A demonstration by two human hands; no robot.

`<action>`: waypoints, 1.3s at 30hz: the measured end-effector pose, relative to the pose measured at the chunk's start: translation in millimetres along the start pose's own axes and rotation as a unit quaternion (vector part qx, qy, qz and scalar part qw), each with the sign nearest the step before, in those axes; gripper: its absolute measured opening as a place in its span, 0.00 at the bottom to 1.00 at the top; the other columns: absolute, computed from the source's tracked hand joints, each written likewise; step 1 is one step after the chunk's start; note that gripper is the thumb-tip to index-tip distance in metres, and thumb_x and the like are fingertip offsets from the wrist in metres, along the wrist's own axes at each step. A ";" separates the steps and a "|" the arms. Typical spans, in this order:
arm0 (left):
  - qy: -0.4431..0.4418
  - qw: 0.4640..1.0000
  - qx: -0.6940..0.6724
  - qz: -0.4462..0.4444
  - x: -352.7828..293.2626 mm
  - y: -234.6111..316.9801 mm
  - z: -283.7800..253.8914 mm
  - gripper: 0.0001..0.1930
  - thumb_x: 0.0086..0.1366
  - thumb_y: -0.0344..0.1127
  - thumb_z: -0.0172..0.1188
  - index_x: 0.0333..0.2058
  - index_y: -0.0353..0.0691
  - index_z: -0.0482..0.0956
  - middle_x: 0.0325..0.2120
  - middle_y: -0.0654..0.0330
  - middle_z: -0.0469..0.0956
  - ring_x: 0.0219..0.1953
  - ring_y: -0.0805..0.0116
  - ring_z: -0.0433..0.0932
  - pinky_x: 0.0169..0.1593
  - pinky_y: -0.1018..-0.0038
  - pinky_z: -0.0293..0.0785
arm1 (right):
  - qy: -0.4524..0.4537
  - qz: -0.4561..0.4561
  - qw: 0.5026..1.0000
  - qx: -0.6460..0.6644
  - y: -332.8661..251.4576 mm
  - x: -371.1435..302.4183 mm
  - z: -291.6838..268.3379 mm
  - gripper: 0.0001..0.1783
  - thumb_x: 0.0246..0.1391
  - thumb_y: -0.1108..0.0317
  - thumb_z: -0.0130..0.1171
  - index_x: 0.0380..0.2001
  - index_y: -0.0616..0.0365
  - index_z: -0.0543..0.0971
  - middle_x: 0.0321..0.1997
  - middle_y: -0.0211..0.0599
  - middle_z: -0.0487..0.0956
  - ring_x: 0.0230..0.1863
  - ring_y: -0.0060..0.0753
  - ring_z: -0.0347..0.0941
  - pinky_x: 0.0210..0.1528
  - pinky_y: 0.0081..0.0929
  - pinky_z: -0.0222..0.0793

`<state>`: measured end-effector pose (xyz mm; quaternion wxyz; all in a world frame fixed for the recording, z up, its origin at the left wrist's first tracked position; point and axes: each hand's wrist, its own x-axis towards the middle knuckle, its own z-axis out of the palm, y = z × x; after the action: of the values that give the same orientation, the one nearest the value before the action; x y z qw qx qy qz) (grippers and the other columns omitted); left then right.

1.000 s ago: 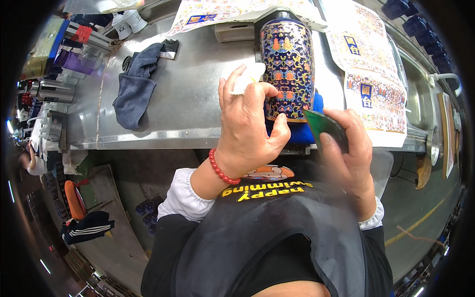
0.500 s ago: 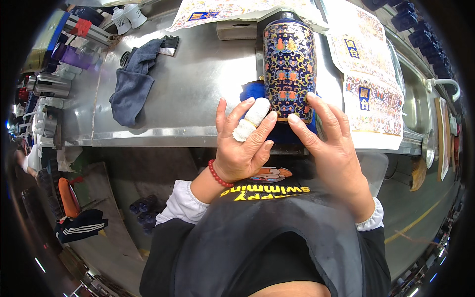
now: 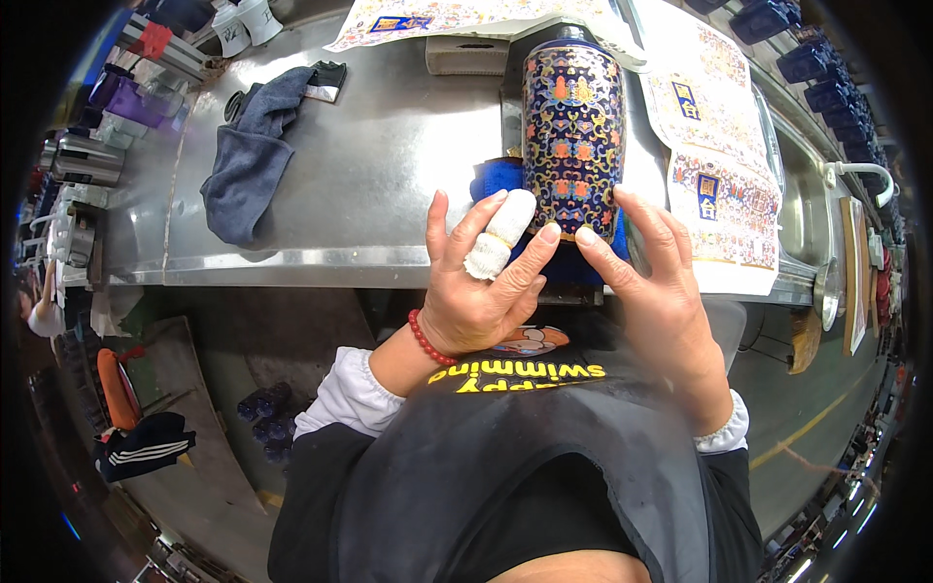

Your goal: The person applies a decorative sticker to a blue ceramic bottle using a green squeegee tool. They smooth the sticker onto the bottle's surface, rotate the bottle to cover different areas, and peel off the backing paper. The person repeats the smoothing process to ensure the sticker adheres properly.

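Note:
A dark blue bottle (image 3: 575, 136) covered in gold scrolls and orange flowers lies with its neck away from me and its base toward me. Under its near part shows a blue cloth (image 3: 499, 179). My left hand (image 3: 481, 277), fingers spread, has its thumb-side fingertip at the left of the base; one finger is wrapped in white cloth. My right hand (image 3: 661, 267) is at the right of the base, one fingertip at the bottle's lower edge and another along its right side. Neither hand is closed round the bottle.
On the metal bench (image 3: 379, 175) lies a grey cloth (image 3: 251, 160) to the left. Printed pattern sheets (image 3: 724, 209) cover the right side, and another sheet (image 3: 466, 19) is at the back beside a pale block (image 3: 466, 56). A sink (image 3: 802, 185) stands far right.
The view has shifted slightly, moving the scene at the edges a little left. Both hands keep nearly the same place at the bottle's base; the bottle itself shows no clear movement.

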<state>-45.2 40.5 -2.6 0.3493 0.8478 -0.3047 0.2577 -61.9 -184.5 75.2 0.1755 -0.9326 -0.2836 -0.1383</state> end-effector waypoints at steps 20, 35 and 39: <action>0.015 1.000 -0.007 0.011 3.3 -3.2 1.8 0.25 0.54 0.29 0.65 0.52 0.53 0.85 0.52 0.54 0.82 0.59 0.55 0.73 0.73 0.39 0.42 | 0.010 0.041 0.999 0.015 1.1 -12.5 5.9 0.35 0.45 0.83 0.60 0.59 0.50 0.80 0.67 0.49 0.69 0.63 0.55 0.68 0.65 0.45 0.67; -0.001 0.999 0.020 0.050 9.6 -3.7 -3.6 0.22 0.56 0.30 0.67 0.52 0.47 0.84 0.53 0.46 0.79 0.57 0.47 0.76 0.73 0.42 0.43 | 0.037 0.020 0.997 0.064 10.6 -24.0 20.8 0.35 0.45 0.87 0.59 0.60 0.56 0.78 0.65 0.54 0.69 0.63 0.57 0.68 0.64 0.47 0.67; -0.031 0.999 -0.023 -0.016 16.1 -8.3 -4.0 0.40 0.71 0.60 0.54 0.66 0.29 0.66 0.57 0.42 0.75 0.66 0.37 0.65 0.72 0.39 0.39 | 0.015 0.079 0.993 0.087 12.2 -12.4 15.1 0.39 0.45 0.85 0.62 0.64 0.56 0.74 0.66 0.55 0.68 0.63 0.59 0.68 0.65 0.46 0.66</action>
<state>-29.4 42.8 6.7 0.3635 0.8519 -0.3073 0.2185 -62.4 -193.8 54.2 0.2709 -0.9310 -0.2170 -0.1130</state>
